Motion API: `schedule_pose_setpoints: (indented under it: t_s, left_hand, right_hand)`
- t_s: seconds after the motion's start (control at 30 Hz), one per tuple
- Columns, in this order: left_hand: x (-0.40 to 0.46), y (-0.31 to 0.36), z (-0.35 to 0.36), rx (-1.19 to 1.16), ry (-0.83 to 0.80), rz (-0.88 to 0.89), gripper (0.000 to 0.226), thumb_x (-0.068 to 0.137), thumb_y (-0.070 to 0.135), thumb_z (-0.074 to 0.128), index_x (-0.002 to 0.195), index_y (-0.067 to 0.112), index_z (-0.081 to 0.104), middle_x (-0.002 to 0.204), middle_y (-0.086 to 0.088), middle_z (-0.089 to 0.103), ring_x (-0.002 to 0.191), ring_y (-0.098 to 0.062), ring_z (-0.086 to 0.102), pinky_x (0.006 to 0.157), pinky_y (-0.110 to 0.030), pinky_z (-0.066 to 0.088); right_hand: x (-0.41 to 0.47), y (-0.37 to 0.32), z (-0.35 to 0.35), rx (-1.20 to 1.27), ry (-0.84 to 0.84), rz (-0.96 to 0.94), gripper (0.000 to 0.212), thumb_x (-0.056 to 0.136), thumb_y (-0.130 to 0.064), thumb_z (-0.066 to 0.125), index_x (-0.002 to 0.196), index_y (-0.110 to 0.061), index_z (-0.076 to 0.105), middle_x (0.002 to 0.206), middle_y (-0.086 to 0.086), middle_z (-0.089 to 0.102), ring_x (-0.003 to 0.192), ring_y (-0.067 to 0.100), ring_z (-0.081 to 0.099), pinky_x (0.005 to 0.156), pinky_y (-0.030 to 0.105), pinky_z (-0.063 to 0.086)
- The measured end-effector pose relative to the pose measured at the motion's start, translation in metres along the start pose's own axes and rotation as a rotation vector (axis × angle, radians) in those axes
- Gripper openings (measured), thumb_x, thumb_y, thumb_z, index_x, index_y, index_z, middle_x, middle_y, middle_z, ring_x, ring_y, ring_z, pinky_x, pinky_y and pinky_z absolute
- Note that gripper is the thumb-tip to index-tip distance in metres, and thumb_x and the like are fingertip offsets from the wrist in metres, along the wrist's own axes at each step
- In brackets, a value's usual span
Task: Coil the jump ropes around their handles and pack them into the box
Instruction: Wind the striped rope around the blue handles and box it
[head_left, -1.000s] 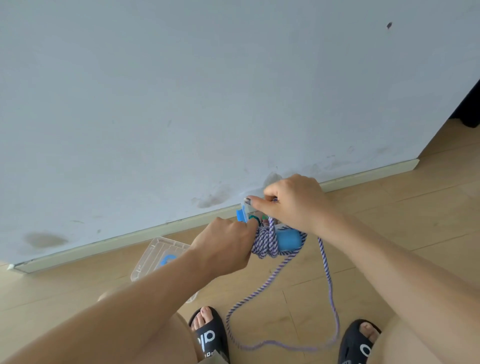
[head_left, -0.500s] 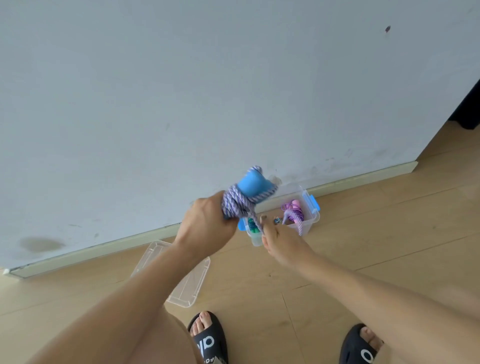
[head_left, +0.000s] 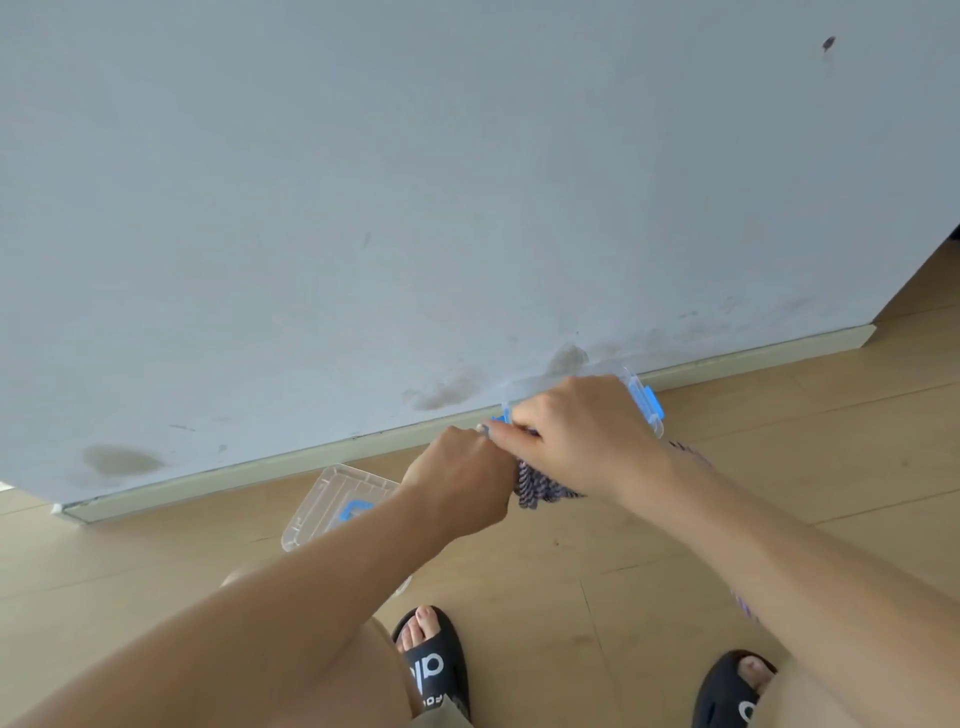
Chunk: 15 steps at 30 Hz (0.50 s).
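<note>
A purple-and-white jump rope (head_left: 537, 486) is coiled into a bundle held between both hands above the floor. My left hand (head_left: 462, 486) grips the bundle's left end; its handle is hidden in the fist. My right hand (head_left: 582, 434) curls over the bundle's top and pinches the rope near the left fist. A loose length of rope (head_left: 693, 453) trails right behind my right forearm. The clear box (head_left: 647, 402) with blue latches stands by the skirting board, mostly hidden behind my right hand.
The clear lid (head_left: 332, 501) with a blue handle lies on the wooden floor to the left of the box. A grey wall (head_left: 467, 208) rises straight ahead. My feet in black sandals (head_left: 434, 665) stand at the bottom edge.
The left hand has come down from its raised position with the bundle. The right hand has moved up from the floor side and over the bundle, covering the box.
</note>
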<state>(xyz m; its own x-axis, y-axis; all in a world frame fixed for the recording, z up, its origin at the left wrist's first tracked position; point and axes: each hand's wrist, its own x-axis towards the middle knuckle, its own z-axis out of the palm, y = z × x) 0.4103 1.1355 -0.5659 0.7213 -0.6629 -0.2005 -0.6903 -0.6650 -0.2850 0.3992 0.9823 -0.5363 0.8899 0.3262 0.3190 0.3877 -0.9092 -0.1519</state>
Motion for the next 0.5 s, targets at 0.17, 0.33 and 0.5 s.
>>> schedule_pose_setpoints:
  t_s: [0.17, 0.33, 0.5]
  left_hand:
    - [-0.012, 0.019, -0.011, -0.171, 0.091, 0.049, 0.011, 0.09, 0.021, 0.046, 0.087, 0.017, 0.036, 0.086, -0.003, 0.063, 0.074, -0.03, 0.062, 0.059, -0.033, 0.04]
    - [-0.019, 0.005, -0.019, -0.379, 0.254, -0.146, 0.023, 0.086, 0.038, 0.053, 0.09, 0.022, 0.037, 0.069, 0.005, 0.05, 0.072, -0.03, 0.06, 0.058, -0.031, 0.03]
    - [-0.021, -0.008, -0.019, -0.853, 0.415, -0.251, 0.04, 0.079, 0.028, 0.067, 0.104, 0.023, 0.036, 0.056, 0.002, 0.057, 0.051, -0.023, 0.055, 0.044, -0.034, 0.035]
  right_hand:
    - [0.02, 0.034, 0.017, 0.175, -0.151, 0.14, 0.07, 0.092, -0.069, 0.04, 0.055, -0.01, 0.044, 0.044, 0.0, 0.035, 0.045, 0.018, 0.036, 0.052, 0.031, 0.036]
    - [0.016, 0.047, 0.032, 0.553, -0.314, 0.378, 0.066, 0.092, -0.063, 0.052, 0.055, -0.01, 0.039, 0.053, 0.007, 0.036, 0.05, 0.019, 0.037, 0.058, 0.032, 0.033]
    - [0.001, 0.034, 0.034, 0.976, -0.536, 0.785, 0.032, 0.093, -0.01, 0.054, 0.065, 0.002, 0.047, 0.059, 0.009, 0.047, 0.046, 0.008, 0.052, 0.047, 0.012, 0.046]
